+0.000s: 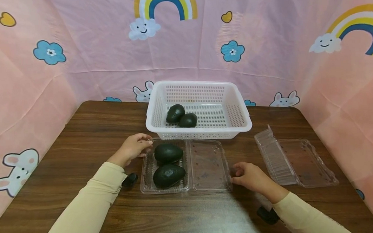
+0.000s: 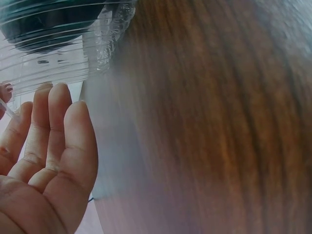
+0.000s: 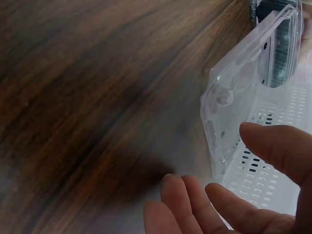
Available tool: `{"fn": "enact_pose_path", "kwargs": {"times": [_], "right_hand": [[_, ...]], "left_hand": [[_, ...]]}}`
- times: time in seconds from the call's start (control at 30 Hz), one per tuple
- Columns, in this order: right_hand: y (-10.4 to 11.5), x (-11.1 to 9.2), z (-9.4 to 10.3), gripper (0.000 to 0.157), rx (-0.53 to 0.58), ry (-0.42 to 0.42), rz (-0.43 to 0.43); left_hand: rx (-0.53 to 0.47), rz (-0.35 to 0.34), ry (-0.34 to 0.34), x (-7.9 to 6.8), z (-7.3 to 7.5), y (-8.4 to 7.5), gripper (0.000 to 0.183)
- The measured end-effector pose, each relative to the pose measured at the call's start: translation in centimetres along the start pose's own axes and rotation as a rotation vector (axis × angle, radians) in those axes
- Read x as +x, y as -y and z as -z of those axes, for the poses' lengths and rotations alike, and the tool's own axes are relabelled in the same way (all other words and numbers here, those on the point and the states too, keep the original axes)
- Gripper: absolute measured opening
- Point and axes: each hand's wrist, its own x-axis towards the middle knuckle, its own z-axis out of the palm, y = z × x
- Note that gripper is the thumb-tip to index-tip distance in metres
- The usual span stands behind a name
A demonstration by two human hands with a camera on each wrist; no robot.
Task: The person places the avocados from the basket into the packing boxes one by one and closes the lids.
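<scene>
A clear plastic clamshell box point(image 1: 147, 187) lies unfolded on the table, two dark green avocados point(image 1: 168, 153) side by side in its left half. At that half's far left corner, my left hand point(image 1: 132, 147) pinches the rim between thumb and fingers; its fingers point(image 2: 73, 141) run along the ribbed side in the left wrist view. My right hand point(image 1: 251, 176) is at the outer edge of the flat lid point(image 1: 209, 166), on the right. In the right wrist view its thumb point(image 3: 275, 144) and fingers are spread apart beside the lid's edge.
Behind the box stands a white perforated basket point(image 1: 200, 132) with two more avocados point(image 1: 175, 113) in its left part. Another open clear clamshell point(image 1: 306, 163) lies at the right, beyond my right hand. Patterned cloth point(image 1: 183, 46) hangs around the wooden table point(image 1: 185, 218).
</scene>
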Motion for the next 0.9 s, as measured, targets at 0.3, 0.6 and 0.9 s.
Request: {"fn": "enact_pose_path", "kwargs": {"times": [0.3,0.6,0.9], "right_hand": [[0.18,0.72,-0.48,0.046,0.042,0.029,-0.027],[0.46,0.97,-1.03,0.039,0.095,0.059,-0.071],[0.74,0.86,-0.96,0.032,0.124,0.081,-0.074]], "left_hand": [[0.005,0.004,-0.005,-0.18,0.01,-0.12,0.040],[0.012,-0.003,-0.007,-0.21,-0.08,-0.11,0.039],[0.018,-0.011,-0.009,-0.24,-0.08,-0.15,0.039]]}}
